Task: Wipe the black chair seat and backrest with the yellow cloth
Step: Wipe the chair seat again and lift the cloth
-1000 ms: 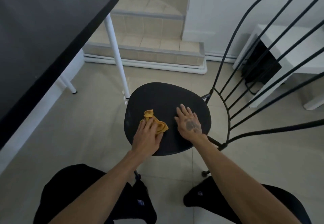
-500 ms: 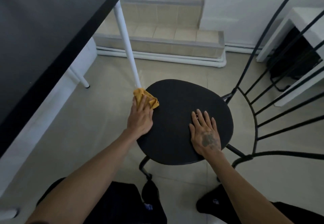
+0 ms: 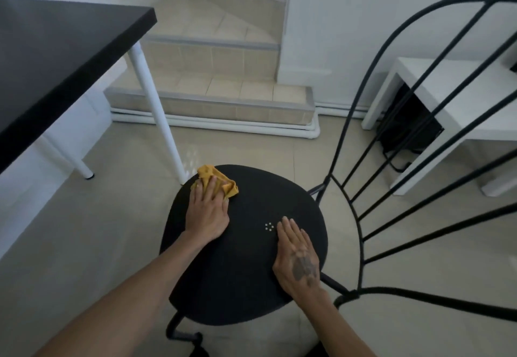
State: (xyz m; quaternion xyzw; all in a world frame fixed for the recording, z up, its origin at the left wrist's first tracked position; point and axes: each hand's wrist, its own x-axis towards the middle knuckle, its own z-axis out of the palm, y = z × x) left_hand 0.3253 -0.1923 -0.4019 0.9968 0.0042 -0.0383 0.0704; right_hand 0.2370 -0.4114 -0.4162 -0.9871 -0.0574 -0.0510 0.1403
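Item: chair seat (image 3: 246, 258), black, rounded, on a thin metal frame, standing on pale floor tiles (image 3: 84, 244) just beside a white table leg (image 3: 156, 110).

Cloth: yellow cloth (image 3: 215, 180), bunched, lying at the far left edge of the seat, close to the table leg.

Left hand (image 3: 207, 214): pressing flat on the cloth, fingers spread over it, pinning rather than gripping; wiping the seat's far left part.

Right hand (image 3: 298, 258): lying open and flat on the near right part of the seat, palm down, holding nothing, seemingly steadying the chair. Hands well apart.

Backrest (image 3: 372, 177): black curved bars fanning up at right; nothing touching it.

Progress, as judged: working on the seat stage. No telling from the surface which parts are already clean, the black hiding any dust or damp streaks. Area under the right hand likely needing a pass. Backrest bars apparently remaining in full, so likely under halfway through.
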